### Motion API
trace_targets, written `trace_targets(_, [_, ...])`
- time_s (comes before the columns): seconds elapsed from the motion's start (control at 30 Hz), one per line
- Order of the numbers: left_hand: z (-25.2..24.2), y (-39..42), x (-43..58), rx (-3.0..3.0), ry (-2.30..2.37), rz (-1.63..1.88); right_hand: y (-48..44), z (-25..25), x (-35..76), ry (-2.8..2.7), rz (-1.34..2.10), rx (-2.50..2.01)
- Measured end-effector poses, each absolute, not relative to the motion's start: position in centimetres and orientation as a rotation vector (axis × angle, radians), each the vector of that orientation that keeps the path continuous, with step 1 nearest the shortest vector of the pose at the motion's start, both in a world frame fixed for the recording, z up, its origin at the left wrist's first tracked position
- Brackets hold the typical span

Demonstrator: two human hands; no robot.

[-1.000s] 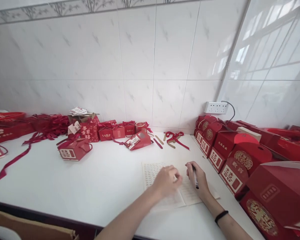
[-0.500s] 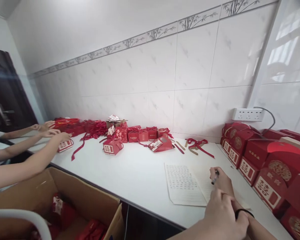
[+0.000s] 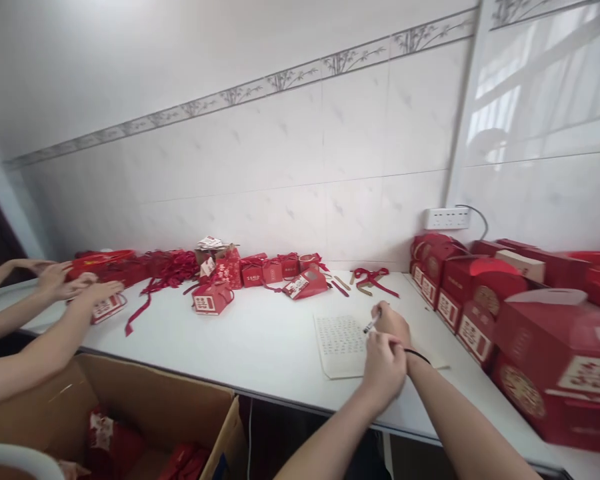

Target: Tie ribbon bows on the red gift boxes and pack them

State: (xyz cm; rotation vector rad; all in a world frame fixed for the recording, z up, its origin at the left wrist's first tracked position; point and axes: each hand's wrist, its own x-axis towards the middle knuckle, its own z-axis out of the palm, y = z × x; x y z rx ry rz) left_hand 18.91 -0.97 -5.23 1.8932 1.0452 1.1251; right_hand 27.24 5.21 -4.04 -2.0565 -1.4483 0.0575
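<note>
A pen (image 3: pixel 371 325) is held in my right hand (image 3: pixel 394 323), above the open notebook (image 3: pixel 343 343) on the white table. My left hand (image 3: pixel 386 367) is closed at my right wrist, its fingers by the black band (image 3: pixel 417 357); whether it pinches the band or the wrist is hard to make out. Handwriting covers the notebook's left page, and my hands and forearm hide much of the right page.
Stacked red boxes (image 3: pixel 475 327) line the table's right side. Smaller red boxes (image 3: pixel 214 298) and ribbons (image 3: pixel 140 308) lie along the wall. Other people's hands (image 3: pixel 83 290) work at the left. A cardboard box (image 3: pixel 180 393) stands below the table's front edge.
The view has turned right and pulled back, showing more of the right-hand boxes and both my forearms. My left hand has stayed by my right wrist. The other people's hands have shifted around a red box.
</note>
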Motion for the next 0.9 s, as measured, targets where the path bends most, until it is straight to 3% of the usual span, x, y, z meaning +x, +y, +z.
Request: trace_targets(0.9, [-3.4,-6.1,16.8,1.836,0.942,1.193,4.9,-1.8,25.6,-1.553,-0.166,-2.149])
